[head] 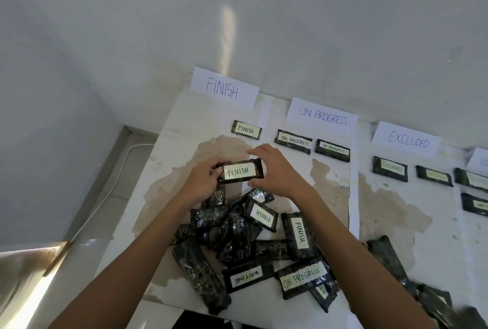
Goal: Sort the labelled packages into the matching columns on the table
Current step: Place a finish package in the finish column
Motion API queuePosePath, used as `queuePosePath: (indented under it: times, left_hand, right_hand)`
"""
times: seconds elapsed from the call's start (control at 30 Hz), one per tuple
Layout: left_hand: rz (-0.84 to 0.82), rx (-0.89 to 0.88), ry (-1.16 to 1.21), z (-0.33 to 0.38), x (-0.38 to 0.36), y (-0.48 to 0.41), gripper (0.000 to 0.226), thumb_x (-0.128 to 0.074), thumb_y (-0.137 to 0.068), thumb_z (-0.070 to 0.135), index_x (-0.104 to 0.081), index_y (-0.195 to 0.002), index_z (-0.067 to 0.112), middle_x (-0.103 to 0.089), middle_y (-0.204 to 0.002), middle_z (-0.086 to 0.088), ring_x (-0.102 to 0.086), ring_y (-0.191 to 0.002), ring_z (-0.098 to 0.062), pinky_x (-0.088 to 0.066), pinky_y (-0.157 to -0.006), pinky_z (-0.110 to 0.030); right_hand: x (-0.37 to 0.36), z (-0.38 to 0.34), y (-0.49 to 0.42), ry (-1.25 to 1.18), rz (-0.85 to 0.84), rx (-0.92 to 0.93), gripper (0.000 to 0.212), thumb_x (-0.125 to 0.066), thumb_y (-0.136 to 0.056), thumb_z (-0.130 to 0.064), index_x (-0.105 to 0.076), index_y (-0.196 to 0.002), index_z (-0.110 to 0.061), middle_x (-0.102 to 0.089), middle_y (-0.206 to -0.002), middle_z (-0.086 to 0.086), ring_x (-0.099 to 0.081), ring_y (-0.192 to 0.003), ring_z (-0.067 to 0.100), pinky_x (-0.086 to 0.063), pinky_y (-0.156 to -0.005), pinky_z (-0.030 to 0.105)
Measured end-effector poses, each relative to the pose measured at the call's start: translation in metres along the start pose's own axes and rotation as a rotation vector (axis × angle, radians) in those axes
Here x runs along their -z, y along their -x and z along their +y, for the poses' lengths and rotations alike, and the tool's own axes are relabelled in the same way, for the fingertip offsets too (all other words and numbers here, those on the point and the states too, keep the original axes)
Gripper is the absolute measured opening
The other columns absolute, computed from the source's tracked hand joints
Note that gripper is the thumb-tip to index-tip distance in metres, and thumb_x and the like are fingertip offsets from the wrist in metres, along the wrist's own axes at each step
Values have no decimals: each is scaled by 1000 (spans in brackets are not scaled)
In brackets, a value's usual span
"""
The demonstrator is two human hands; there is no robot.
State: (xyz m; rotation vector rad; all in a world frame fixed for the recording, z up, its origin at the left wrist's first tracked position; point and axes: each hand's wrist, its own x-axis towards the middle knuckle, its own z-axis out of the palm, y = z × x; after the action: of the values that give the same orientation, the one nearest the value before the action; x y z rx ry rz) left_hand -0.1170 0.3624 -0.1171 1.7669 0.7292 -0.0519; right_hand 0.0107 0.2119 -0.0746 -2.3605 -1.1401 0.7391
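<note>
Here, the left hand (203,183) grips the left end of a black package (240,171) marked FINISH. The right hand (277,170) pinches its right end. The package sits between the messy pile (237,236) on the counter (184,122) and the placed package (246,129) under the FINISH sign (223,88). Further right lie two ON PROGRESS packages (294,141), then the EXCLUDED packages (390,169).

Far signs, left to right: FINISH sign (224,88), ON PROGRESS sign (322,116), EXCLUDED sign (408,140). Below them lie a FINISH pack (246,130), two ON PROGRESS packs (294,141), an EXCLUDED pack (390,169). The held pack (240,171) reads FINISH. Near pile: two FINISH labels (299,233), WAITING label (247,276), ON PROGRESS label (301,277).
</note>
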Motion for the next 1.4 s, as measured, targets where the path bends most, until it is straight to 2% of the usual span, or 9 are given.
queuePosePath:
  times: [0.1,0.17,0.33,0.47,0.7,1.07,1.13,1.23,1.4]
  left_hand:
    - [23,-23,-12,-1,8,-10,33,-40,-97,5,-60,-118,21,-60,-115,-8,-56,-98,-18,-46,-57,-8]
    - [68,-57,-55,0,17,-18,33,-41,-97,6,-58,-123,19,-59,-120,-7,-54,-103,-18,-44,-64,-7]
    - [356,-158,-320,-15,45,-47,44,-42,-97,26,-38,-140,18,-48,-136,-8,-42,-125,-24,-37,-102,-39]
    - [357,-192,-686,-47,58,-75,53,-45,-95,22,-30,-144,10,-30,-151,-14,-21,-141,-32,-20,-114,-45]
    - [275,-155,-825,-91,61,-96,59,-32,-93,33,-25,-145,5,-22,-154,-15,-17,-143,-32,-16,-115,-43]
    - [300,-207,-806,-100,52,-85,59,-28,-92,35,-28,-145,9,-19,-155,-12,-13,-144,-28,-8,-116,-40]
    - [289,-225,-789,-100,46,-76,57,-31,-93,33,-28,-145,9,-18,-155,-11,-12,-144,-27,-6,-117,-40]
    - [248,-260,-790,-100,34,-59,55,-31,-93,31,-31,-144,10,-20,-155,-11,-12,-144,-26,-7,-117,-40]
    - [206,-285,-791,-102,22,-37,56,-26,-93,34,-33,-143,10,-22,-154,-10,-13,-144,-25,-8,-117,-39]
  right_hand:
    - [-4,-4,-17,201,12,145,55,-73,-77,-22,-54,-128,-16,-55,-120,4,-44,-111,22,-38,-98,38]
    - [-8,-6,-31,237,19,180,50,-70,-79,-21,-55,-126,-14,-56,-118,6,-44,-112,23,-39,-98,38]
    - [-20,-8,-81,112,90,118,50,-70,-80,-19,-55,-127,-10,-55,-119,9,-44,-113,24,-39,-94,31]
    - [-35,-13,-130,56,158,65,47,-69,-80,-18,-56,-124,-9,-56,-113,11,-47,-107,25,-35,-87,25]
    - [-75,-17,-187,59,166,44,47,-68,-80,-18,-56,-125,-8,-55,-116,11,-46,-109,27,-39,-89,32]
    - [-79,-11,-179,20,233,90,51,-70,-78,-15,-55,-126,-7,-53,-121,14,-46,-108,28,-40,-95,37]
    - [-70,-7,-165,12,230,114,47,-67,-79,-7,-57,-124,-6,-53,-121,15,-46,-109,29,-37,-95,31]
    - [-53,0,-132,26,185,149,36,-61,-82,-3,-61,-118,-8,-57,-118,12,-47,-111,27,-31,-92,23]
    - [-26,22,-66,34,-16,84,39,-55,-81,5,-64,-115,-13,-62,-119,5,-50,-115,21,-35,-102,26]
